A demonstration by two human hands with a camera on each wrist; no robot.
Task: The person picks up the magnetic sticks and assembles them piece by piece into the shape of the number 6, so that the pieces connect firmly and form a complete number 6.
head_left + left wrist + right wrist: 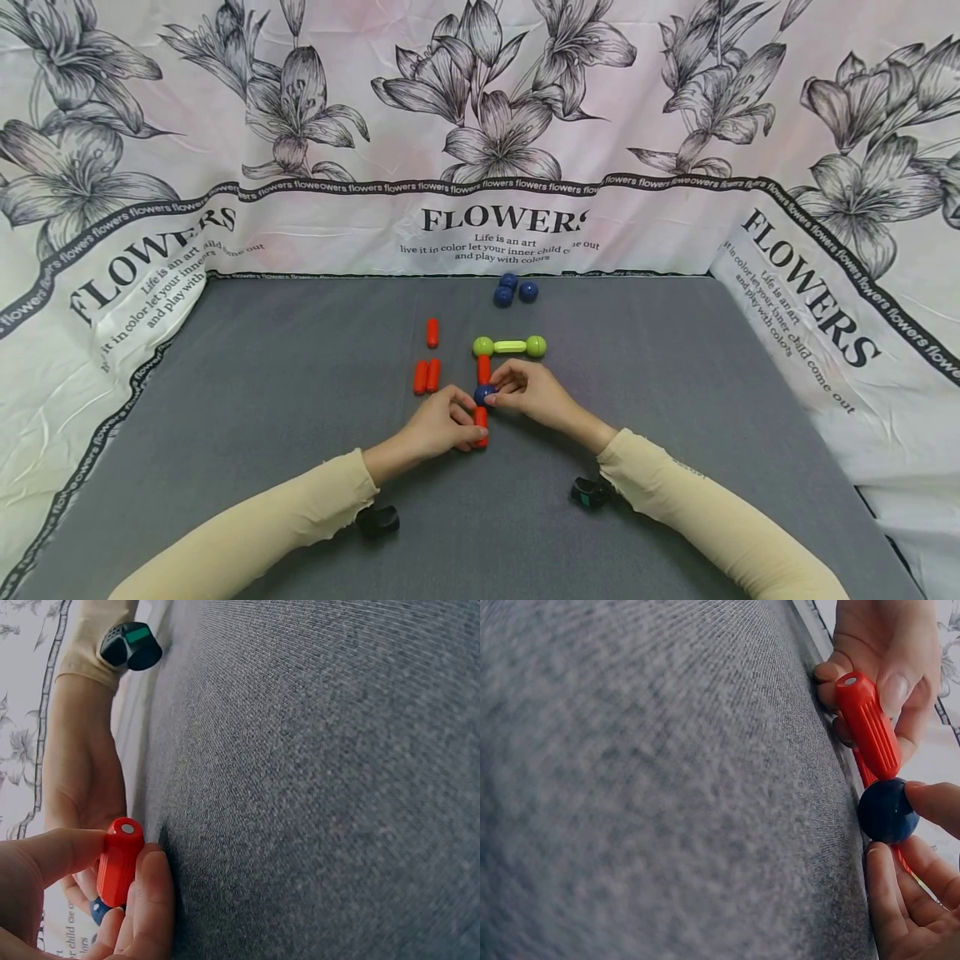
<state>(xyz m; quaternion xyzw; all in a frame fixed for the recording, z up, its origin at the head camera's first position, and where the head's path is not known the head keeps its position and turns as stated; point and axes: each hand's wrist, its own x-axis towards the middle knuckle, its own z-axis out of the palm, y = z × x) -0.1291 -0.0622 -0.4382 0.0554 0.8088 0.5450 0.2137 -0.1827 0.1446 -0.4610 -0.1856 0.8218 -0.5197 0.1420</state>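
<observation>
Between thumb and fingers, my left hand (442,422) pinches a ribbed red rod (482,427), whose end meets a blue ball (889,811) in the right wrist view. That ball is pinched by my right hand (534,393). Beyond the ball, a second red rod (483,367) runs away from me up to a green ball (483,346). From there a green rod (511,347) leads right to another green ball (536,346). The held red rod (120,862) shows a small metallic disc at its near end.
Several loose red rods lie left of the joined pieces, a pair (427,377) side by side and one (432,332) farther back. Three blue balls (508,288) sit near the back edge of the grey table (300,350). A flower-printed cloth (315,225) hangs behind.
</observation>
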